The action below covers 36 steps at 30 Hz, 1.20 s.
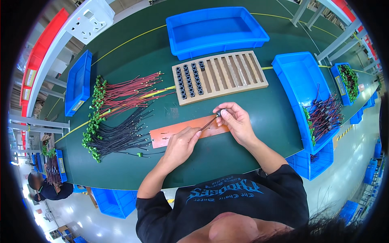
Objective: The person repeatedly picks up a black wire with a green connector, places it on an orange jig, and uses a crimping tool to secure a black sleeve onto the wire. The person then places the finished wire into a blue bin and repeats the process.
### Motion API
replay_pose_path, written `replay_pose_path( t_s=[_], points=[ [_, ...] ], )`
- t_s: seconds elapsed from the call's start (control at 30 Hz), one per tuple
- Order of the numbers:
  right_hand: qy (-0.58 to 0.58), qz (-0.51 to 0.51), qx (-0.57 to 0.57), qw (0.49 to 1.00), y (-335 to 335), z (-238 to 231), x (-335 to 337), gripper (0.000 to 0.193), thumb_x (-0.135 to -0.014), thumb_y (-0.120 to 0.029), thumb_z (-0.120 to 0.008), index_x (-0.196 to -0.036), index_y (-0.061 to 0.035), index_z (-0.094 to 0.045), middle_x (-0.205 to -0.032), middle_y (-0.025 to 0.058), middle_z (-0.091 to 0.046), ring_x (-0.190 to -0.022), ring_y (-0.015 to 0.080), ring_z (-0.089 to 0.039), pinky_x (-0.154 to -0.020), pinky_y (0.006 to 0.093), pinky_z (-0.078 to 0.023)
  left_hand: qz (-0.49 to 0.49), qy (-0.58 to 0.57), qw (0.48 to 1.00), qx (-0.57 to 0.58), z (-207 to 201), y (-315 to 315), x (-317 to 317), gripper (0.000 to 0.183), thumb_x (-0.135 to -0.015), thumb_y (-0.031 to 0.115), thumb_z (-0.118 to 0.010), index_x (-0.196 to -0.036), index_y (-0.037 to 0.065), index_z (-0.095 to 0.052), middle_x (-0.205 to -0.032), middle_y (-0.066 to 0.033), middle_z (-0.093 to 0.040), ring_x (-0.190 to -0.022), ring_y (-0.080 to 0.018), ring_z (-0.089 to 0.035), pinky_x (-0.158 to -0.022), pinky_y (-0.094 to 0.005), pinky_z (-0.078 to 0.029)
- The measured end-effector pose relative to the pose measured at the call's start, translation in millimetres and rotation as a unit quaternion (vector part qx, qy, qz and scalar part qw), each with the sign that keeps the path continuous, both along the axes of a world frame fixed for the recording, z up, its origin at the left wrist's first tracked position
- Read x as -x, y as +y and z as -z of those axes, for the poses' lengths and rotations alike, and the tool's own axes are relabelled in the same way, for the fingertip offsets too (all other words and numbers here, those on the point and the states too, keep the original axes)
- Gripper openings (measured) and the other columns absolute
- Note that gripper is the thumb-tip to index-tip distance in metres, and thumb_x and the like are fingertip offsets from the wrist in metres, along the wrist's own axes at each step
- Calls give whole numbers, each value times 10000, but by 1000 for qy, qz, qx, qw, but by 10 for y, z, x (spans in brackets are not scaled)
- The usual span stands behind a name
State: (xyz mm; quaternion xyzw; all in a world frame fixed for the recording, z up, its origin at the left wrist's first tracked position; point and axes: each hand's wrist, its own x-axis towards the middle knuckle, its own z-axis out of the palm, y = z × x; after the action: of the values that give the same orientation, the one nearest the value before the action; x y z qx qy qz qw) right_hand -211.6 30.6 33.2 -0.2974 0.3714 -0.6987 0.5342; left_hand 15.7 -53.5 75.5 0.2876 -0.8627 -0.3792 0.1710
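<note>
My left hand (180, 145) is closed on a thin dark wire (208, 124), which runs up to the right. At its far end my right hand (237, 121) pinches a small black round part (219, 114) between thumb and fingers. Both hands are over an orange board (161, 139) with dark slots. Beyond them lies a wooden rack (252, 85) of long grooves, its left grooves holding several black cylindrical parts (188, 84). To the left, red wires (131, 95) and black wires (121, 135) are spread out, with green connectors (96, 121) at their left ends.
A blue tray (219, 44) stands behind the rack. On the right, another blue tray (292, 75) holds finished-looking wire bundles (324, 113). A blue bin (79, 83) stands at far left, near a metal frame with a socket panel (87, 22). Another person (50, 188) sits at lower left.
</note>
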Motion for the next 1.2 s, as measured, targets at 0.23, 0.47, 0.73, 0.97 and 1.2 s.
replay_pose_path(
  t_s=[0.23,0.47,0.73,0.97,1.2],
  points=[
    [38,-43,-34,998,44,-10,-148,315,-1087,-90,-603,-1384,14,-593,-1220,130,-704,-920,135,-653,-855,292,-557,17,49,997,-53,-37,11,64,220,-1059,147,-633,-1115,-46,-723,-854,-163,-668,-752,-321,-658,-699,-406,-506],
    [43,-48,-6,998,79,107,-141,265,-1087,-95,-604,-1299,47,-679,-1204,115,-718,-889,119,-652,-839,279,-552,31,-6,991,-130,-156,-64,-59,216,-1035,134,-668,-1141,-33,-756,-847,-136,-697,-754,-249,-675,-693,-359,-518],
    [-66,-39,111,991,-10,124,21,202,-1109,-181,-581,-1252,-56,-513,-1226,232,-691,-874,180,-662,-864,334,-566,8,-18,997,-69,-181,-122,-580,195,-1022,160,-664,-1071,-7,-750,-929,-166,-738,-874,-364,-718,-779,-423,-553],
    [88,-172,65,979,135,46,-455,176,-1114,-96,-531,-1231,14,-602,-1206,168,-705,-1029,219,-701,-954,373,-572,81,35,992,-88,-104,-136,-585,182,-979,139,-731,-1099,5,-758,-983,-150,-757,-854,-304,-729,-778,-402,-558],
    [289,-199,98,931,-90,-84,-595,233,-1095,-100,-574,-1295,2,-638,-1234,118,-718,-1195,235,-688,-1027,370,-545,55,38,993,-101,33,-380,-957,272,-925,15,-766,-1197,18,-757,-1038,-83,-742,-916,-181,-700,-777,-312,-597]
  ],
)
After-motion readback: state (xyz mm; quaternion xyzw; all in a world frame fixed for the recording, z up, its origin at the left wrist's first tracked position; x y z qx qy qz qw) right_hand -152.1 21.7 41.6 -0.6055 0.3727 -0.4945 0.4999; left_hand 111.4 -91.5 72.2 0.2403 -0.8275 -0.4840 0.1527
